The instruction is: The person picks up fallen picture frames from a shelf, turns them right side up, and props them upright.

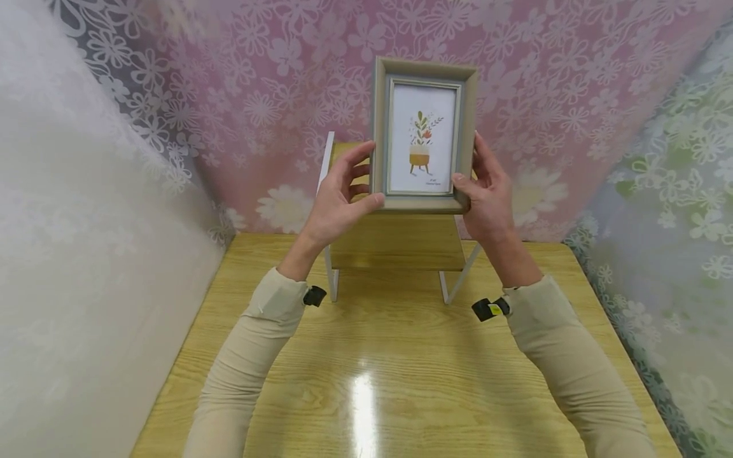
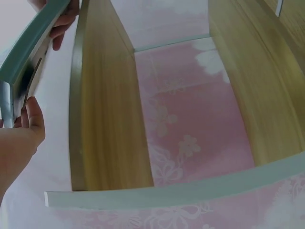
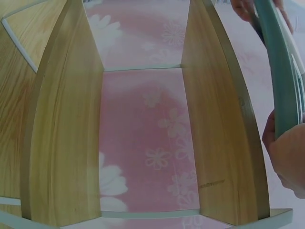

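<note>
A beige picture frame [image 1: 425,203] with a potted-plant print [image 1: 420,152] is held upright between both hands in the head view. My left hand [image 1: 338,200] grips its lower left side, thumb on the front and fingers along the edge. The right hand [image 1: 491,200] grips the lower right corner, thumb over the front. Behind and below the frame stands a small wooden shelf [image 1: 395,245] with white metal legs; the frame hides much of its top board. Both wrist views show the frame edge-on beside the upper shelf board [image 2: 107,109], apart from it.
The shelf rests at the back of a wood-grain table [image 1: 401,356], close to the pink flowered backdrop [image 1: 275,114]. Pale walls [image 1: 103,222] flank the table on both sides. A black wrist strap [image 1: 489,309] sits at the right cuff, another [image 1: 314,296] at the left.
</note>
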